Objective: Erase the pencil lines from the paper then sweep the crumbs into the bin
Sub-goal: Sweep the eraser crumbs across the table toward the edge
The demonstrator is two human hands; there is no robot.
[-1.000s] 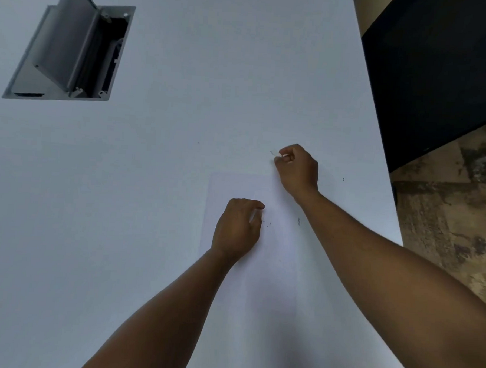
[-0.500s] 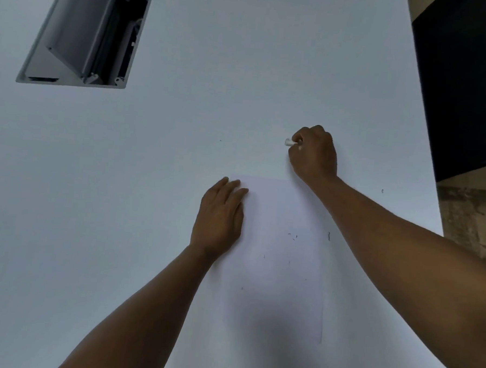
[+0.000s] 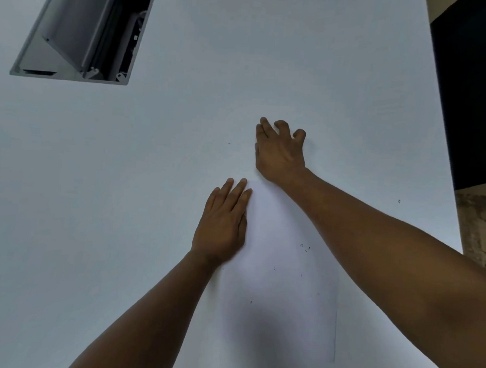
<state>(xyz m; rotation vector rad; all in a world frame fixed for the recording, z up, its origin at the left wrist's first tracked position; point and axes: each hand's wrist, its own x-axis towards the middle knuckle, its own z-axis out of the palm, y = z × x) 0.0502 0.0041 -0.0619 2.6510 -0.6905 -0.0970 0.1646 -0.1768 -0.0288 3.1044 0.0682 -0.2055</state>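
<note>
Pinning the paper (image 3: pixel 281 284) flat with straight left hand (image 3: pixel 222 225) fingers, the person's spread, empty right hand (image 3: pixel 280 152) seems poised to sweep the crumbs (image 3: pixel 304 247), which I judge needs a gentle brushing stroke.

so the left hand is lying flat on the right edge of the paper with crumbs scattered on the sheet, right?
Not quite: the head view shows the left hand lying flat on the left edge of the paper, not the right. The rest holds: dark crumbs are scattered on the sheet.
</note>
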